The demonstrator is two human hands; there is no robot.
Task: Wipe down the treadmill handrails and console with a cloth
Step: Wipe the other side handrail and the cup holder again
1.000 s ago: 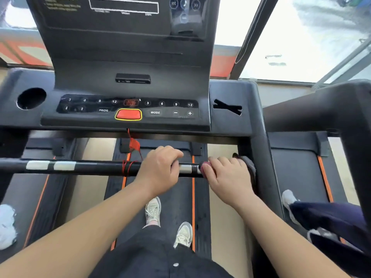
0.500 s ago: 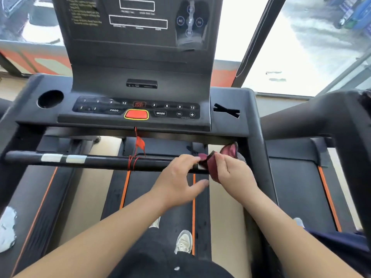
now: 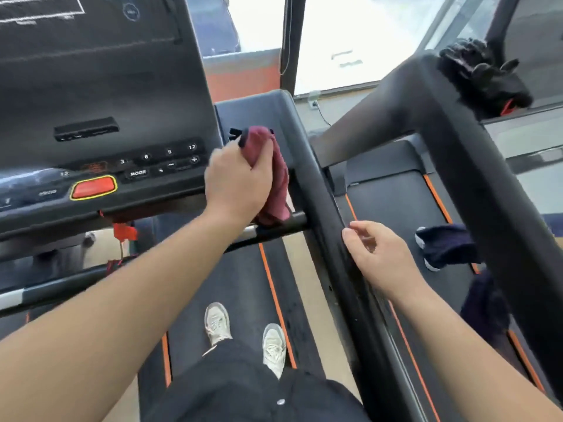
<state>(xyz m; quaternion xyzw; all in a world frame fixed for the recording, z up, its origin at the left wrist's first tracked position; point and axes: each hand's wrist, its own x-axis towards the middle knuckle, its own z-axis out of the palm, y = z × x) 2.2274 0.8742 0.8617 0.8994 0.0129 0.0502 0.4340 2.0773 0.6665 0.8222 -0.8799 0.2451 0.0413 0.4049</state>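
The console's (image 3: 100,86) keys read 12, 3, 6, 9, 12 and MODE, beside a red button (image 3: 93,187). The left hand (image 3: 239,181) reaches forward, fingers curled round a maroon cloth (image 3: 278,175) at the console's right end, above the crossbar (image 3: 274,228). The right hand (image 3: 377,254) hovers beside the right handrail (image 3: 316,190), fingers loosely bent, empty.

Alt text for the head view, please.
Left hand grips a maroon cloth at the right end of the treadmill console. Right hand, open and empty, is by the right handrail. The view looks down on the person's shoes on the belt.
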